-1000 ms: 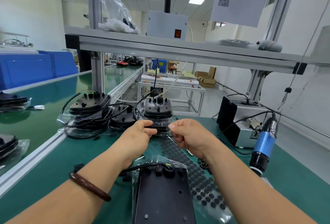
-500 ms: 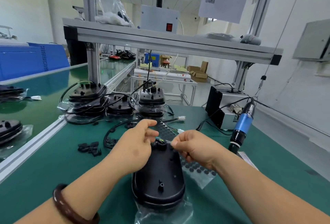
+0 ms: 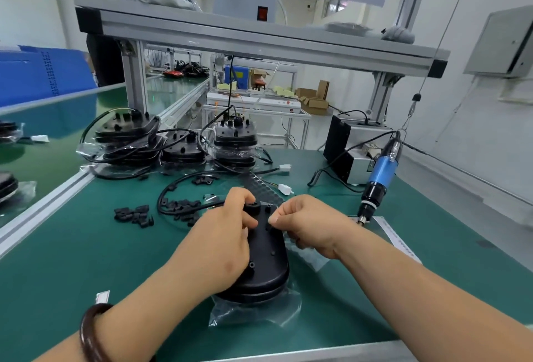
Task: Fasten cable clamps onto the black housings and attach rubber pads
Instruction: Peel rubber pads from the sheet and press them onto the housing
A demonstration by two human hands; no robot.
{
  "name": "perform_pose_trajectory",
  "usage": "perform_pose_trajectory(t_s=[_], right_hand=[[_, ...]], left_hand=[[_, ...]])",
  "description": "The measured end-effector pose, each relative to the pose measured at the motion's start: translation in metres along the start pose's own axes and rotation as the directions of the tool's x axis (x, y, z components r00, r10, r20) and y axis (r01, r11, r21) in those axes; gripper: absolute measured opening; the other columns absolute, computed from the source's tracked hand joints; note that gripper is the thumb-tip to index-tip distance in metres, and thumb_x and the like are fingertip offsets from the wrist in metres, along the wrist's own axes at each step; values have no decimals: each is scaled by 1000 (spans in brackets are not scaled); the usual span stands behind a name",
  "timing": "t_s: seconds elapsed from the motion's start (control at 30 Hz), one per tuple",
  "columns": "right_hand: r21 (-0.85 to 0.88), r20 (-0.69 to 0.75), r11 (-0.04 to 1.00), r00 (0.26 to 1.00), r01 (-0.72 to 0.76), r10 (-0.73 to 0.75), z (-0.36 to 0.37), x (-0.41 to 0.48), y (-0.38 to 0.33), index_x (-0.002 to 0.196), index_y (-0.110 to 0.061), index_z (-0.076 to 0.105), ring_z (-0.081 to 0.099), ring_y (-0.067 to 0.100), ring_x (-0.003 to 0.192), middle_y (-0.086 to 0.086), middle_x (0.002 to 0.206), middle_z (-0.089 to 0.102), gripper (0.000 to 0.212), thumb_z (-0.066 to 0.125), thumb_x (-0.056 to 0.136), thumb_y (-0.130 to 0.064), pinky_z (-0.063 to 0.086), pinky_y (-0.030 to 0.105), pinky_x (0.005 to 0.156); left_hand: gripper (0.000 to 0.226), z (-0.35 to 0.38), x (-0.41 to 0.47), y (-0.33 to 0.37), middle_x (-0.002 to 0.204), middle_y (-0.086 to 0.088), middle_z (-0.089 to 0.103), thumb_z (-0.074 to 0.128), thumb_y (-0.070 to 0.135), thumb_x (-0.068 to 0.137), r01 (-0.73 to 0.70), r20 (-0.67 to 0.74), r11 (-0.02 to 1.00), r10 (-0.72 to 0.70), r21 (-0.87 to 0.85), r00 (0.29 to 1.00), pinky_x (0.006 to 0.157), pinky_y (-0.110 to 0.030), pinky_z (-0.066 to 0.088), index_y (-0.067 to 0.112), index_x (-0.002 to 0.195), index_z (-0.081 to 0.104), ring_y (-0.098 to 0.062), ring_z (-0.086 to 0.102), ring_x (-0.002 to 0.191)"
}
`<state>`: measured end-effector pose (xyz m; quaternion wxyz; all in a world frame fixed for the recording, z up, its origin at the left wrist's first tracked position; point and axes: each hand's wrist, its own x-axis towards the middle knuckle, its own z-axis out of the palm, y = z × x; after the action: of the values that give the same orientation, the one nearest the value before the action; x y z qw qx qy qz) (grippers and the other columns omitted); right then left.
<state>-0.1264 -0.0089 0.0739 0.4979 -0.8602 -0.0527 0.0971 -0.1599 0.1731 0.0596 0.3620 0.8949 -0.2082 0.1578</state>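
A black oval housing lies flat on a clear bag on the green mat, right in front of me. My left hand rests on its left side, fingers curled over the far end near a round cable boss. My right hand hovers over the housing's right edge, thumb and forefinger pinched together; what they hold is too small to make out. A clear sheet of black rubber pads lies just beyond the housing. Loose black cable clamps sit in small heaps to the left.
Stacks of bagged black housings with cables stand at the back left. A blue electric screwdriver hangs at the right, near a grey box. A black cable loop and white connectors lie behind my hands.
The view has tipped down and closer. My hands have dropped from the cable end onto the housing; the left now lies on its side, the right stays pinched above its right edge.
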Motion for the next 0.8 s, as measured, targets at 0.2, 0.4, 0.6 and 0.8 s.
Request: perform_pose_trajectory(t_s=[0.2, 0.4, 0.6, 0.8], right_hand=[[-21, -18, 1000, 1000, -4, 4, 1, 2, 1, 58, -21, 54, 23, 17, 51, 0, 53, 34, 32, 62, 89, -16, 16, 30, 51], [-45, -14, 999, 1000, 9, -9, 2, 1, -1, 53, -20, 50, 23, 16, 49, -4, 48, 35, 38, 62, 89, -13, 20, 28, 49], [-93, -23, 996, 1000, 6, -8, 3, 0, -3, 45, -21, 46, 22, 16, 49, -4, 48, 32, 46, 60, 88, -13, 21, 30, 51], [-110, -21, 994, 1000, 9, -11, 4, -1, -5, 66, -12, 57, 23, 18, 52, 4, 55, 34, 20, 57, 86, -9, 21, 30, 51]], left_hand=[[37, 1, -2, 1, 97, 18, 62, 45, 10, 89, -17, -2, 1000, 17, 8, 1000, 79, -25, 46, 38, 101, 25, 0, 54, 89], [34, 1, -3, 2, 97, 18, 62, 44, 9, 89, -22, -4, 1000, 22, 18, 1000, 80, -28, 46, 35, 98, 24, -5, 54, 90], [31, 1, -3, 2, 99, 17, 62, 42, 9, 89, -26, 2, 999, 26, 40, 1000, 68, -18, 42, 33, 97, 23, 2, 52, 83], [35, -1, -4, 5, 103, 17, 65, 41, 5, 88, -90, 41, 994, 88, 54, 995, 76, -32, 48, 34, 92, 22, -6, 56, 88]])
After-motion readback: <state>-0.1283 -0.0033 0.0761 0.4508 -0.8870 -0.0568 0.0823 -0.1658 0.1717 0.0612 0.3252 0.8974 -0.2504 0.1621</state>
